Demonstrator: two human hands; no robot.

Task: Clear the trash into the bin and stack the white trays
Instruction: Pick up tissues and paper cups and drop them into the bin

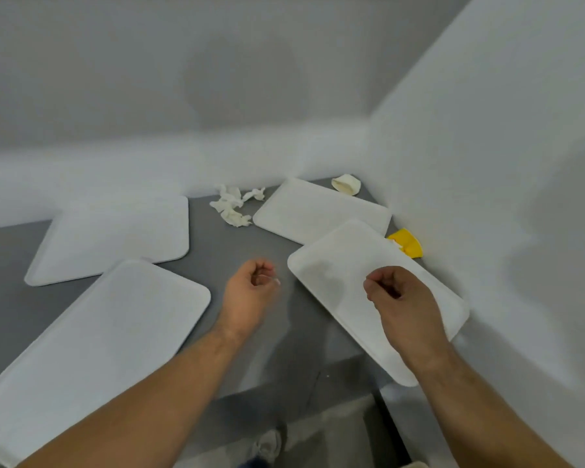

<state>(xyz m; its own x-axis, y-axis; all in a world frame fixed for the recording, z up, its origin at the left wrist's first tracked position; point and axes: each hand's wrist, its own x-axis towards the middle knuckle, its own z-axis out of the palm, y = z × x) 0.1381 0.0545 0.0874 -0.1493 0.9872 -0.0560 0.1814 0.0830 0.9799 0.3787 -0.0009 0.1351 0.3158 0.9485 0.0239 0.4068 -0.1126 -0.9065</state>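
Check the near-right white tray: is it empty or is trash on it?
Empty as far as visible: near-right tray shows bare white surface; right hand hides part. Yellow wrapper lies beside it.

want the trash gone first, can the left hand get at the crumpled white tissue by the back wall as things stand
Probably yes: bare grey tabletop lies between the left hand and the crumpled white tissue, with no white tray across that path.

The person is wearing no sleeves or gloves: both forearms, the left hand [252, 287] and the right hand [397, 298] are showing bare.
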